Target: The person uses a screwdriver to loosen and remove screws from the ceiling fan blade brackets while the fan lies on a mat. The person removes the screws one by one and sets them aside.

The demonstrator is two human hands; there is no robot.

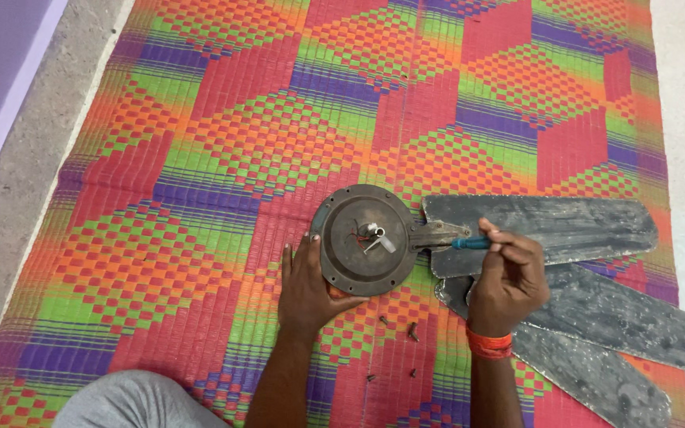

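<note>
A round dark fan motor housing lies on a woven mat, with a short shaft and red wires at its centre. My left hand rests flat against its lower left rim. One dusty grey fan blade is joined to the housing by a metal bracket. My right hand grips a blue-handled screwdriver whose tip points at that bracket. A red band circles my right wrist.
Two more grey fan blades lie stacked under my right hand, reaching toward the lower right. Small screws lie loose on the colourful mat between my forearms. Bare grey floor borders the mat on both sides.
</note>
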